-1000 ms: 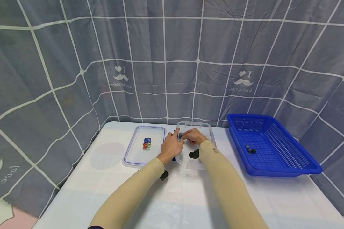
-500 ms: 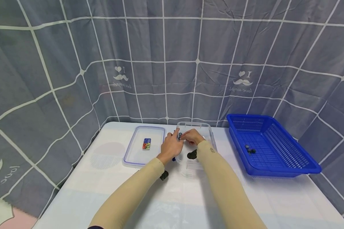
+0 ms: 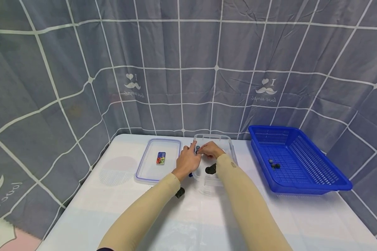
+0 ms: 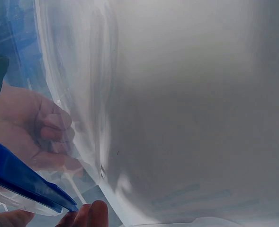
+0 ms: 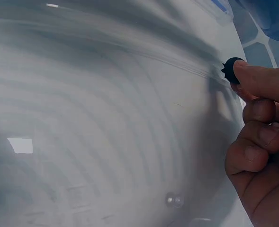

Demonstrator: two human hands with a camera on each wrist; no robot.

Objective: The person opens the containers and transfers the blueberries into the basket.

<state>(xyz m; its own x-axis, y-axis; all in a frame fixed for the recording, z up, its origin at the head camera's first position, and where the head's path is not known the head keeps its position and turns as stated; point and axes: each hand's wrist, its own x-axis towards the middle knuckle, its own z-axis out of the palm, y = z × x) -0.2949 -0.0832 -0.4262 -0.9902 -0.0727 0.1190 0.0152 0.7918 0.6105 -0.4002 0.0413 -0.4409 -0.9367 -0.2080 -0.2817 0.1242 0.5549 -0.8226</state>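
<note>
A clear plastic box [image 3: 229, 139] with a blue latch flap [image 4: 25, 182] stands at the table's far middle. At its left wall, my left hand [image 3: 188, 159] grips the side, fingertips [image 4: 99, 215] beside the flap. Over the box, my right hand [image 3: 211, 149] is bent toward that same wall. It pinches a dark blueberry [image 5: 232, 71] between thumb and fingertip, its crown facing outward, close to the rim. Its other fingers are curled. Bluish round berries [image 3: 197, 147] show between the hands in the head view. Through the clear wall, the right hand is also visible in the left wrist view.
Left of the box lies its clear lid [image 3: 144, 164] with a blue seal and a small printed fruit label [image 3: 161, 158]. A blue perforated basket [image 3: 301, 153] stands at the right with several dark berries [image 3: 277, 166] inside. A grey checked curtain [image 3: 198, 83] hangs behind the table.
My right hand has shifted slightly left and toward me between the first frame and the second, and has stayed there since. My left hand has not visibly moved.
</note>
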